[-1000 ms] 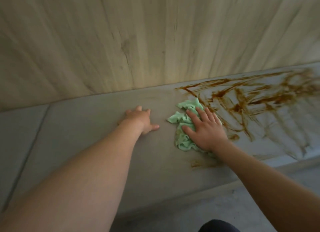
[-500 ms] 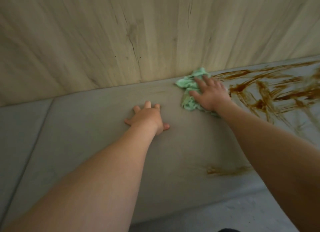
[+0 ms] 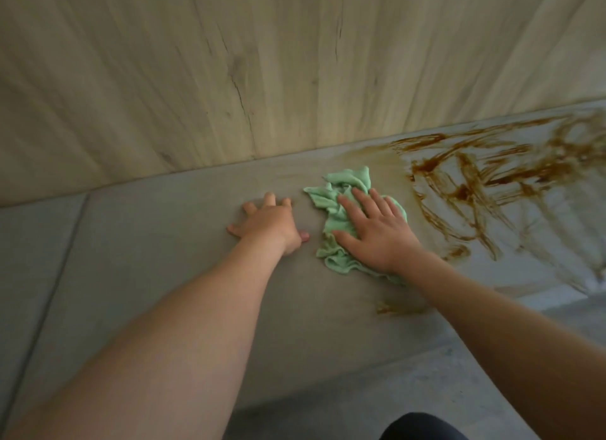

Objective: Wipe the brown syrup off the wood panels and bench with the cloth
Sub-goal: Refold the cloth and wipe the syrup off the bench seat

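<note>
A crumpled light-green cloth (image 3: 341, 197) lies on the grey bench (image 3: 164, 252). My right hand (image 3: 373, 233) presses flat on the cloth with straight, spread fingers. My left hand (image 3: 272, 224) rests flat on the bench just left of the cloth, fingers spread. Brown syrup smears (image 3: 475, 183) cover the bench to the right of the cloth, running up to the corner below the wood panels (image 3: 262, 72). A small syrup streak (image 3: 393, 308) sits near the bench's front edge under my right forearm.
A seam (image 3: 62, 252) divides the bench on the left. The bench's front edge drops to a grey speckled floor (image 3: 410, 390). A dark shape (image 3: 423, 428) shows at the bottom edge.
My right hand has pulled the cloth back from the bench's rear corner toward me and leftward. The top syrup streak near the wall looks paler. My left hand stays planted.
</note>
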A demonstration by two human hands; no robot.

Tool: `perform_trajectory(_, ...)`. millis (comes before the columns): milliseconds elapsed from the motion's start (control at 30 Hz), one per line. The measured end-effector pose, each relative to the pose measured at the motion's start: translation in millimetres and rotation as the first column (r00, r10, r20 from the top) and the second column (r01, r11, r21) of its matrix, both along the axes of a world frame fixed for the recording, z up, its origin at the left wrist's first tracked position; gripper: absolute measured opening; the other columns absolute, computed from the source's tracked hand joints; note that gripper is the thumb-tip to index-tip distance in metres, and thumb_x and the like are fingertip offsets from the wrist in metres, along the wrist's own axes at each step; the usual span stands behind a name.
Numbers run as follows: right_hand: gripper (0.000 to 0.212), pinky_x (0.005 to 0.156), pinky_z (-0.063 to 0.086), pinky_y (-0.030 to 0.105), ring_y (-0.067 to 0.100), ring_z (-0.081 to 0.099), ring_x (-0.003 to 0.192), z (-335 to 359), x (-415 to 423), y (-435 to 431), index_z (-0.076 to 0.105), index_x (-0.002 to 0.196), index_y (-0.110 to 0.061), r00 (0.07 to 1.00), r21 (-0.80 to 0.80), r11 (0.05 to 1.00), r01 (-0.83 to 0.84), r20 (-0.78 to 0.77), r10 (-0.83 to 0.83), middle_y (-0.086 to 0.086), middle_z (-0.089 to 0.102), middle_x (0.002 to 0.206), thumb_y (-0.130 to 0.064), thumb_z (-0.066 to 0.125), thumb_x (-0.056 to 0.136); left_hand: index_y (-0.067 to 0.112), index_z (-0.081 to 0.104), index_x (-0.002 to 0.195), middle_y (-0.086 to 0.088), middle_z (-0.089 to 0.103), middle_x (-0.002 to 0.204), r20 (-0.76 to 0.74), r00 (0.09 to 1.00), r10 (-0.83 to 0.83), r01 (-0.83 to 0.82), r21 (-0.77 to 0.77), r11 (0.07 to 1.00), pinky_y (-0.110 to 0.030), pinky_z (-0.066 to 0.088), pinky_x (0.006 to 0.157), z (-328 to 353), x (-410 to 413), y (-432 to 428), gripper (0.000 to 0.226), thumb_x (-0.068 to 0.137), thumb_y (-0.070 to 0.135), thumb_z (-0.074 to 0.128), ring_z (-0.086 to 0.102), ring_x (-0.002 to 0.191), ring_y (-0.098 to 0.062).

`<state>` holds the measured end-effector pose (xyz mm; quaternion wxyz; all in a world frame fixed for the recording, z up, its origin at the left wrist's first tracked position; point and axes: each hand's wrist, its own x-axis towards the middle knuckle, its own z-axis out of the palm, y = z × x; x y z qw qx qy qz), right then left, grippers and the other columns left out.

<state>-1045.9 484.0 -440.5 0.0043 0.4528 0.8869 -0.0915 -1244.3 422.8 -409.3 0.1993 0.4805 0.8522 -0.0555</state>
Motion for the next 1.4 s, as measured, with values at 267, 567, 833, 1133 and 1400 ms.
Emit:
perform_trajectory(267,0.081,0.128,-0.007,0.04,0.025,0.0,0.16,0,45,-97,0.008,0.164,-0.042,0.965,0.048,0.964,-0.262,0.028,0.261,-0.003,0.008,0.174,-0.078,0.025,0.094,0.025,0.005,0.164,-0.001,-0.004,0.169,-0.016,0.999,0.032,-0.033,-0.059,0.998,-0.084,0.008,0.109,6,20,-8,0.082,0.097,0.037,0.052,-0.007,0.154,-0.048)
perform_trajectory(567,0.083,0.128,-0.001,0.04,0.018,0.001,0.16,5,163,-30,0.007,0.163,-0.047,0.995,0.059,0.995,0.083,0.057,-0.086,-0.01,0.008,0.173,-0.083,0.009,0.088,0.017,0.034,0.155,-0.012,0.021,0.163,-0.065,0.943,-0.327,0.327,-0.001,0.945,-0.06,0.034,0.117,30,75,33,0.071,0.092,0.039,0.058,0.019,0.151,-0.044)
perform_trajectory(833,0.085,0.128,-0.011,0.047,0.026,-0.017,0.158,-1,147,20,-0.003,0.165,-0.035,0.962,0.076,0.961,0.265,0.048,-0.269,0.003,-0.007,0.174,-0.078,0.015,0.094,0.043,0.032,0.146,-0.002,0.028,0.153,-0.01,0.888,-0.46,0.46,-0.013,0.888,-0.058,0.032,0.116,-5,95,38,0.098,0.065,0.09,0.06,0.031,0.14,-0.041)
perform_trajectory(1133,0.088,0.129,0.0,0.049,0.029,-0.003,0.16,3,135,95,0.004,0.163,-0.048,0.936,0.012,0.937,0.35,0.046,-0.35,0.005,-0.002,0.174,-0.088,0.025,0.087,0.047,0.034,0.137,0.004,0.018,0.152,0.08,0.941,-0.329,0.333,-0.04,0.942,-0.072,0.036,0.105,8,110,37,0.082,0.073,0.065,0.081,0.021,0.141,-0.038)
perform_trajectory(1400,0.079,0.129,0.003,0.048,0.024,0.002,0.16,3,120,103,0.012,0.161,-0.05,0.996,0.029,0.995,0.091,-0.003,-0.091,-0.002,0.007,0.174,-0.084,0.025,0.091,0.044,0.008,0.156,0.006,-0.02,0.167,0.118,0.962,-0.245,0.259,-0.122,0.958,-0.083,0.023,0.107,13,121,46,0.112,0.077,0.052,0.086,-0.013,0.155,-0.04)
